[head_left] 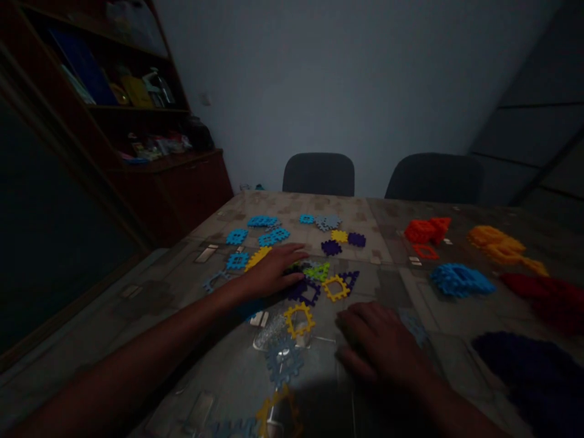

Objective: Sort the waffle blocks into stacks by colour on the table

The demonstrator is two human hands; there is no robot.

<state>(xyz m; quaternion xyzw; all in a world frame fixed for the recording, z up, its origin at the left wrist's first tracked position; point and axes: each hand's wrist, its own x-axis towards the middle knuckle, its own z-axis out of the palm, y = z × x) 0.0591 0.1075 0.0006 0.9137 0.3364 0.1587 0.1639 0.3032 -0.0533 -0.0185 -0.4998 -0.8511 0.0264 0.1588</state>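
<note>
My left hand (275,269) reaches over the loose plastic building pieces, its fingers stretched out and the thumb apart. Beneath and beside it lie a dark purple square frame (312,293), a lime green piece (320,271) and a yellow piece (258,258). To the right of these are a yellow square frame (336,287) and a purple triangle (351,279). My right hand (381,340) hovers low at or over the table, fingers loosely bent and apart, slightly blurred; I see nothing in it. A grey piece (414,326) lies just beyond its right side, partly hidden.
Light blue pieces (262,221) and grey pieces (328,222) lie further back. On the right are colour piles: red-orange (425,231), orange (497,244), blue (460,280), dark red (547,298) and purple (529,371). Two chairs (318,174) stand behind the patterned table.
</note>
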